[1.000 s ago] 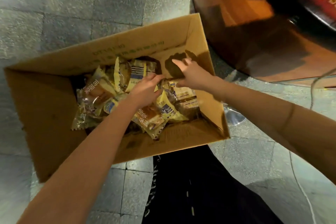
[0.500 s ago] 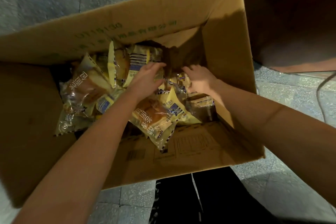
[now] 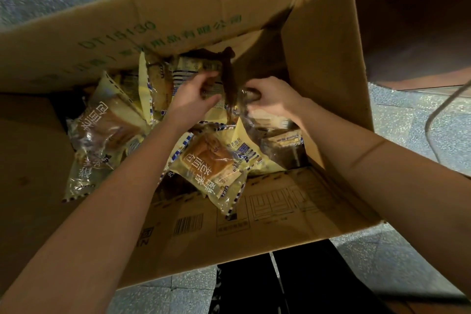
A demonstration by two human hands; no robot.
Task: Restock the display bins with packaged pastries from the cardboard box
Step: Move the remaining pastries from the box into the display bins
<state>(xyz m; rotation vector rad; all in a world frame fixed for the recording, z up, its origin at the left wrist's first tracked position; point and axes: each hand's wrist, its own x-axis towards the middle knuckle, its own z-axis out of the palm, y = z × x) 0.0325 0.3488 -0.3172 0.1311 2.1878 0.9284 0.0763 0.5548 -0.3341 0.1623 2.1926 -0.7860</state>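
While reaching into the cardboard box (image 3: 328, 64), L hand (image 3: 190, 100) curls round a yellow pastry pkt (image 3: 190, 71) by the far wall. R hand (image 3: 271, 99) pinches a clear-wrapped pkt (image 3: 244, 91) beside it; other pkts (image 3: 211, 163) lie loose inside

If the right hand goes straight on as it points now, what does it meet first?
Probably the pastry packet that the left hand grips, directly ahead of the right hand; depth is unclear.
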